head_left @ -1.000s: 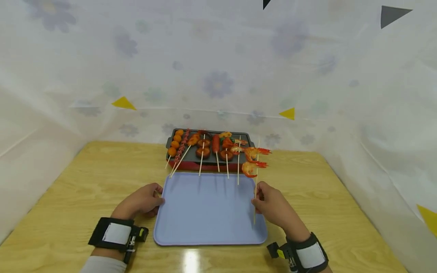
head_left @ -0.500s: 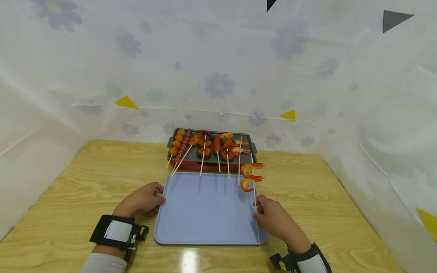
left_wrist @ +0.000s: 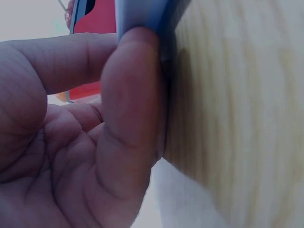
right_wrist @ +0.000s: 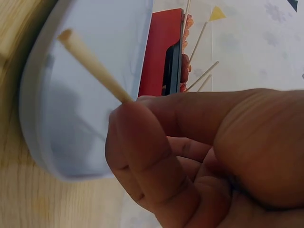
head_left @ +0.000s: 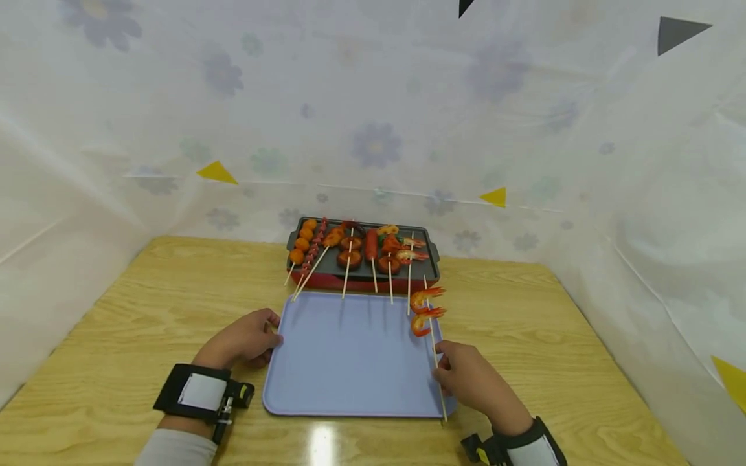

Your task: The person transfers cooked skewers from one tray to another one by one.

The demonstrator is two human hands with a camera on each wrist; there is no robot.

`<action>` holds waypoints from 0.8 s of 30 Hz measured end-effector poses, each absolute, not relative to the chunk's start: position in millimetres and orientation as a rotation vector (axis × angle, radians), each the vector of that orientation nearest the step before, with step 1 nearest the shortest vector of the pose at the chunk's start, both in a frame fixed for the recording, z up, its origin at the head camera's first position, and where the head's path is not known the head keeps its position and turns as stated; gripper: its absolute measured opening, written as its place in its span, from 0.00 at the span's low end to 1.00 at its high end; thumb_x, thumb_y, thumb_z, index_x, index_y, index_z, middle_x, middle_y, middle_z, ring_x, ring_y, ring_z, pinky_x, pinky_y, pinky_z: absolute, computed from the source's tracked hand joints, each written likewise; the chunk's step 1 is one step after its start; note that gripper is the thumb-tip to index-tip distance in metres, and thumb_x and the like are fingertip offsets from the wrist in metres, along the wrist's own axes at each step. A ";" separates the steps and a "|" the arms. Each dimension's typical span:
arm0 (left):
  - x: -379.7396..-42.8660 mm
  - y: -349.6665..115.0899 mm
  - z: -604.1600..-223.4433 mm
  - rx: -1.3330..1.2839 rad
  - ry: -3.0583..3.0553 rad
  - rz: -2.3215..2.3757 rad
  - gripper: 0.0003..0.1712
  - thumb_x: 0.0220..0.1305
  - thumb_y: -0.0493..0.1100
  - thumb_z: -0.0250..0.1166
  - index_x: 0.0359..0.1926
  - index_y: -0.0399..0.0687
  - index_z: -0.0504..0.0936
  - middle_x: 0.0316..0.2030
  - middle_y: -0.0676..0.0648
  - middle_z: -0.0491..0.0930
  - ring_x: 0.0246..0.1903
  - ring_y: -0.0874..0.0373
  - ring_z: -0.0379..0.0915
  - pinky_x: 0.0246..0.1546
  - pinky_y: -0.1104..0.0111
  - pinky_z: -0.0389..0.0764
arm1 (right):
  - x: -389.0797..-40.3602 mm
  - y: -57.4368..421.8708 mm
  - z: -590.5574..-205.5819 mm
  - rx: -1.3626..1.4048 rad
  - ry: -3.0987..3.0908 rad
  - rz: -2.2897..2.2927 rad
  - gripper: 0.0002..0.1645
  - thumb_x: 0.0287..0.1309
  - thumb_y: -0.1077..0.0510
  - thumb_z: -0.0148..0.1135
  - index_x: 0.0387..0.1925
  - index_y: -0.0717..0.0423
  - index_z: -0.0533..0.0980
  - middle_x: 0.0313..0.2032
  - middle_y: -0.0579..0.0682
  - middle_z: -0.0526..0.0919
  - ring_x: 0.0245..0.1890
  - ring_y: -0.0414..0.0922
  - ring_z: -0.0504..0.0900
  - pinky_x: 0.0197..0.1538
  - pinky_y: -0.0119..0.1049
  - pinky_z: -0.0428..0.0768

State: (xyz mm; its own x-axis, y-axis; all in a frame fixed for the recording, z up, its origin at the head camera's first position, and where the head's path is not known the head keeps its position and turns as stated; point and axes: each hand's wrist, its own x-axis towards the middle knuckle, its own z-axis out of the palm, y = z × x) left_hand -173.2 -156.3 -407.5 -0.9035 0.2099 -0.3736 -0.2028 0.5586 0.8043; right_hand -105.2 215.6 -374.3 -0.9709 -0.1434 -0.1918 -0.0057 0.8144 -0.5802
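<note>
My right hand (head_left: 469,378) pinches the bare stick of a shrimp skewer (head_left: 421,323) between thumb and fingers. Two orange shrimp sit on its upper part, over the right side of a pale blue tray (head_left: 352,366). In the right wrist view, the stick's blunt end (right_wrist: 92,64) juts out past the fingertips above the tray's corner. At the tray's left edge, my left hand (head_left: 247,340) holds the rim, with thumb and fingers closed at it. The left wrist view has the thumb (left_wrist: 130,95) against the tray's side, close to the tabletop.
Behind the tray stands a red and black grill (head_left: 361,283) loaded with several skewers: orange balls (head_left: 297,256), a sausage (head_left: 371,244), mushroom slices (head_left: 350,260) and another shrimp skewer (head_left: 410,256). Their sticks point toward the tray. A floral sheet (head_left: 373,145) hangs behind the wooden table (head_left: 146,304).
My right hand has brought the shrimp skewer down and nearer from the grill's right corner to over the tray's right side. The left hand has stayed at the tray's left edge.
</note>
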 end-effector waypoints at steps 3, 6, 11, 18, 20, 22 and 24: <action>-174.3 -155.9 -406.1 0.006 2.380 1.275 0.13 0.69 0.32 0.57 0.51 0.32 0.68 0.29 0.41 0.75 0.24 0.53 0.75 0.24 0.65 0.78 | -105.6 214.5 -375.1 -0.101 2.773 -0.871 0.18 0.58 0.70 0.62 0.51 0.69 0.76 0.21 0.49 0.75 0.18 0.43 0.76 0.22 0.37 0.75; -174.6 -155.8 -406.1 0.004 2.382 1.266 0.13 0.69 0.32 0.57 0.52 0.32 0.68 0.29 0.41 0.75 0.24 0.53 0.75 0.24 0.65 0.78 | -105.0 213.9 -374.7 -0.085 2.769 -0.846 0.17 0.58 0.70 0.62 0.50 0.68 0.76 0.21 0.49 0.75 0.19 0.43 0.76 0.22 0.37 0.75; -174.6 -156.0 -407.4 0.008 2.377 1.273 0.13 0.69 0.32 0.57 0.52 0.32 0.68 0.29 0.41 0.75 0.24 0.53 0.75 0.24 0.65 0.78 | -103.9 213.5 -373.4 -0.086 2.762 -0.805 0.18 0.58 0.70 0.63 0.51 0.69 0.75 0.21 0.49 0.75 0.19 0.43 0.76 0.22 0.37 0.74; -174.1 -157.0 -408.1 0.005 2.350 1.316 0.13 0.69 0.32 0.57 0.52 0.33 0.67 0.29 0.41 0.74 0.24 0.53 0.74 0.24 0.65 0.77 | -101.3 210.8 -372.4 -0.102 2.773 -0.791 0.16 0.57 0.70 0.63 0.48 0.68 0.76 0.21 0.48 0.74 0.18 0.43 0.75 0.22 0.37 0.74; -173.9 -156.8 -407.9 0.003 2.349 1.311 0.13 0.69 0.32 0.57 0.52 0.33 0.67 0.29 0.41 0.74 0.24 0.53 0.74 0.24 0.65 0.77 | -100.4 210.3 -371.6 -0.106 2.769 -0.782 0.15 0.57 0.70 0.63 0.47 0.68 0.76 0.21 0.48 0.74 0.18 0.43 0.75 0.22 0.37 0.74; -174.0 -156.7 -407.8 0.001 2.353 1.303 0.13 0.69 0.32 0.57 0.52 0.33 0.67 0.29 0.41 0.74 0.24 0.53 0.74 0.24 0.65 0.77 | -100.6 210.5 -371.3 -0.116 2.762 -0.771 0.16 0.57 0.70 0.63 0.48 0.69 0.76 0.21 0.48 0.74 0.18 0.43 0.75 0.22 0.37 0.74; -173.9 -156.8 -407.1 0.000 2.352 1.302 0.13 0.68 0.32 0.57 0.51 0.33 0.67 0.29 0.41 0.74 0.24 0.53 0.74 0.24 0.65 0.78 | -101.3 210.5 -372.6 -0.130 2.758 -0.764 0.16 0.57 0.70 0.62 0.49 0.69 0.76 0.20 0.48 0.75 0.18 0.43 0.75 0.22 0.36 0.73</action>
